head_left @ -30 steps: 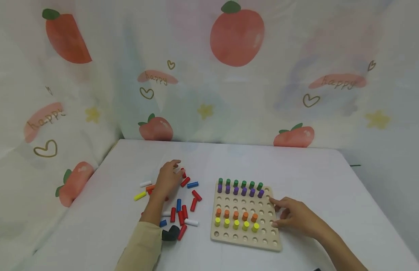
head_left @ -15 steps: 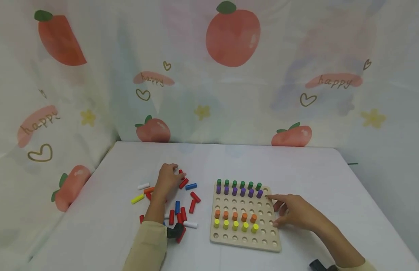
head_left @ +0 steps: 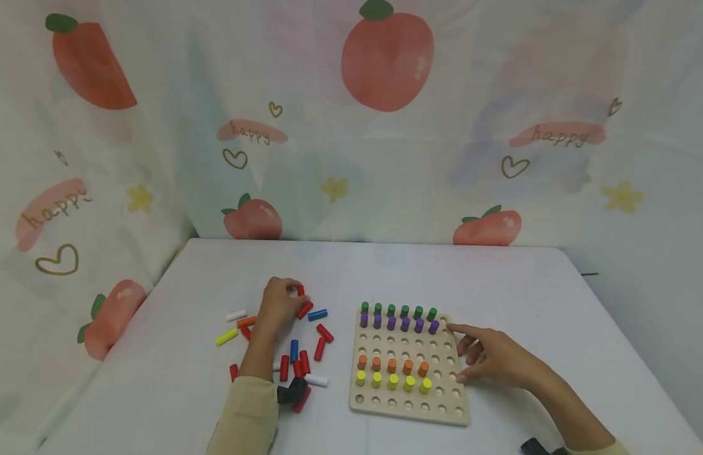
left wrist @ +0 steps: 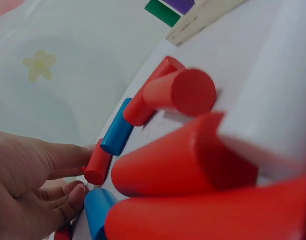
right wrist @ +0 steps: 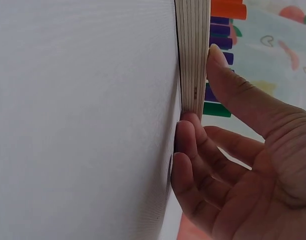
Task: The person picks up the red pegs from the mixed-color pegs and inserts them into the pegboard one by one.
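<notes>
My left hand [head_left: 274, 304] reaches into the loose pegs and pinches a red peg [head_left: 300, 290] at the far end of the pile. In the left wrist view its fingertips mostly cover that peg. Another red peg [head_left: 305, 309] lies right by the thumb, with a blue peg [head_left: 318, 315] just to its right. My right hand [head_left: 496, 359] holds the right edge of a wooden pegboard [head_left: 455, 414]. From the right wrist, the thumb [right wrist: 230, 82] lies on the board's top face and the other fingers curl against its side.
Green [head_left: 405, 311], purple [head_left: 405, 324], orange [head_left: 391, 365] and yellow pegs [head_left: 393, 382] stand in rows in the board. Around the left forearm lie several red pegs [head_left: 319, 349], white pegs [head_left: 316, 380] and a yellow peg [head_left: 227, 337]. A patterned cloth [head_left: 351, 158] hangs behind the table.
My left fingers have come together around the far red peg. My right hand stays at the board's edge, its index finger slightly straighter than a second ago. The head view has shifted a little.
</notes>
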Motion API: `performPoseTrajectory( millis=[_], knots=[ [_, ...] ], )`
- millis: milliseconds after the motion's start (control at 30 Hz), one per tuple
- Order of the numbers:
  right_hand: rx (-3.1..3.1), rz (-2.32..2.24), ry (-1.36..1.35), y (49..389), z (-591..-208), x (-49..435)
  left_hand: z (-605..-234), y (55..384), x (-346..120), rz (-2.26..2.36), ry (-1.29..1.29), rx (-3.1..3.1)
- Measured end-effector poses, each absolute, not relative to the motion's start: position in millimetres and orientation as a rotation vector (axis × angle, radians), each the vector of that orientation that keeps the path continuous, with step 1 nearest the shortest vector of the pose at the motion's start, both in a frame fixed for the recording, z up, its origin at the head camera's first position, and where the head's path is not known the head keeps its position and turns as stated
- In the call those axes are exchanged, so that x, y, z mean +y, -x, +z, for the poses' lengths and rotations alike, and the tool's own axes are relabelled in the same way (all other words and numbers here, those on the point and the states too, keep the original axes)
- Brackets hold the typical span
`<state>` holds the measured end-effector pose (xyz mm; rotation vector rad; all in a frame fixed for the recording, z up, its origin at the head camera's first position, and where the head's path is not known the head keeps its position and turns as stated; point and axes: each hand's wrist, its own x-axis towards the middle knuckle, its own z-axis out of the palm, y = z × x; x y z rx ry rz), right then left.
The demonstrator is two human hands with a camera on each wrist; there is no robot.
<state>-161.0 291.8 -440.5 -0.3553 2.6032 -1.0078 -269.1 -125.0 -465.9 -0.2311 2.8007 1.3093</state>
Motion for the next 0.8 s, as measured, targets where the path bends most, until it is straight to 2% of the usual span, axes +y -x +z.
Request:
performPoseTrajectory(
  millis=[800],
  knots=[
    [2.575, -1.026, 0.362, 163, -445, 294, -470, 275, -140, 1.458, 0.18, 2.76]
  ],
)
